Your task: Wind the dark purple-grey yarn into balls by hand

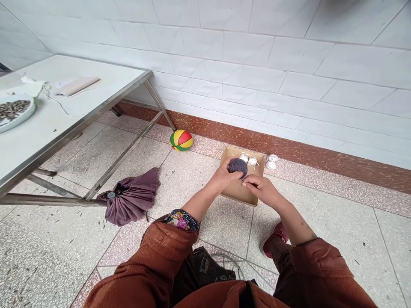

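Note:
A dark grey-purple ball of yarn is gripped in my left hand, its fingers wrapped around the side. Just to the right and below, my right hand is closed in a pinch at the ball's lower edge, apparently on a thin strand of its yarn. Both hands are above a shallow cardboard box on the floor. Inside the box, near its back, lie white yarn balls with loose ends. More white yarn balls rest on the floor against the box's right side.
A striped rubber ball sits by the leg of a metal-framed table on the left. A folded purple umbrella lies on the floor. On the table are a plate of dried pieces and a roll. A tiled wall stands behind.

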